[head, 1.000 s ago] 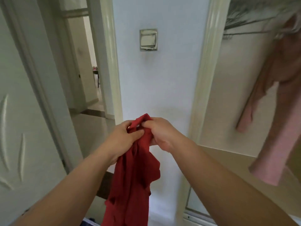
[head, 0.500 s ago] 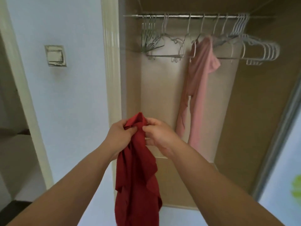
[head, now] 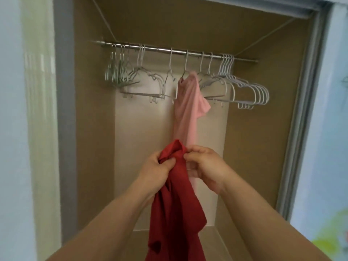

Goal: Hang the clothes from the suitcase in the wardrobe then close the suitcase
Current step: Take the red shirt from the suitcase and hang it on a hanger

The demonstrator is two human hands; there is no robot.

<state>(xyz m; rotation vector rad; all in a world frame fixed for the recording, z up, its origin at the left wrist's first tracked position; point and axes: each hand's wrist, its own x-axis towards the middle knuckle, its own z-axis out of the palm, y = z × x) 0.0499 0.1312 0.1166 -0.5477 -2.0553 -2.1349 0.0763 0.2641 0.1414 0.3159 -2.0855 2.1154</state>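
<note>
both hands [head: 156, 172] grip the red garment [head: 175, 204] before the wardrobe [head: 254, 147]

Looks like a home bedroom closet — built-in wardrobe [head: 254, 147], metal rail [head: 160, 49] full of white hangers [head: 250, 93], pink top [head: 188, 102] hanging.

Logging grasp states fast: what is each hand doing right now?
Left hand: grips the bunched top of the red garment.
Right hand: fingers curled at the same top edge, pinching the red fabric.
</note>
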